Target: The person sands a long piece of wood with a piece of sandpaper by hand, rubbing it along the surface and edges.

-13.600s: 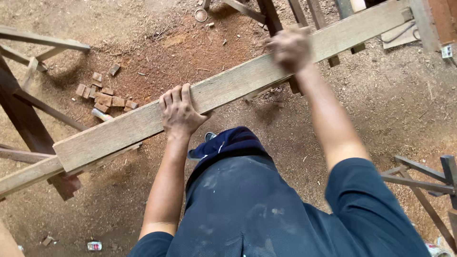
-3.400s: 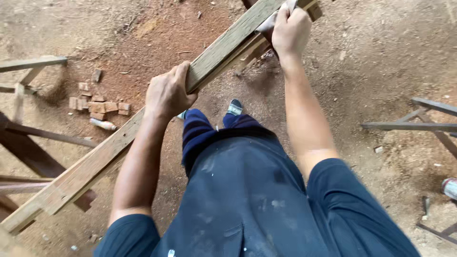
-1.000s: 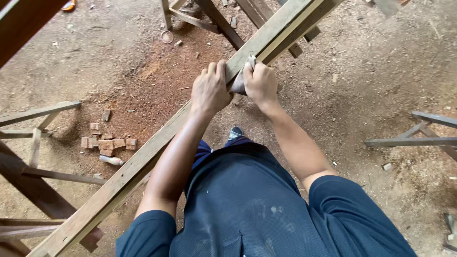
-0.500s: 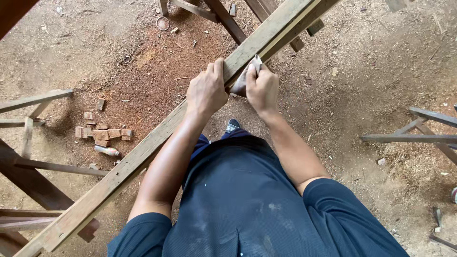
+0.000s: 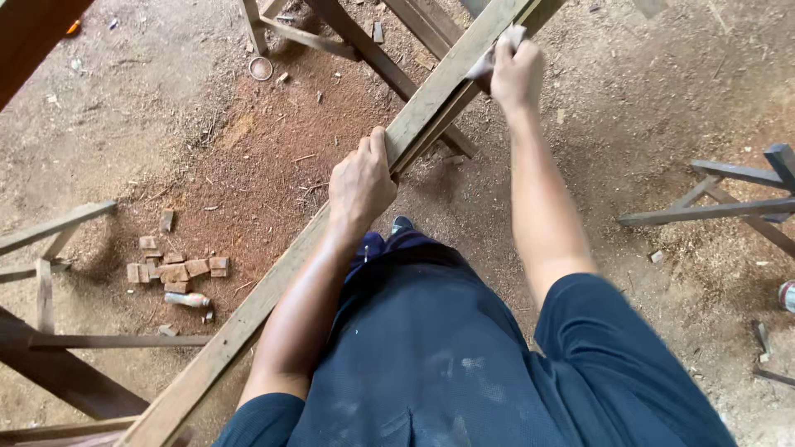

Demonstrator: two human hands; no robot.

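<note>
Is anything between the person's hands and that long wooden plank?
Nothing visible. The left hand grips the plank directly; the right hand presses a small pale pad against its edge farther along.

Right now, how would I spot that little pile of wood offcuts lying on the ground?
Start at the long plank running slantwise across the view, held by the left hand. Look to its left, on the reddish sawdust floor. The wood blocks lie there in a loose cluster: short, squarish and pale, unlike the long dark trestle legs nearby.
</note>
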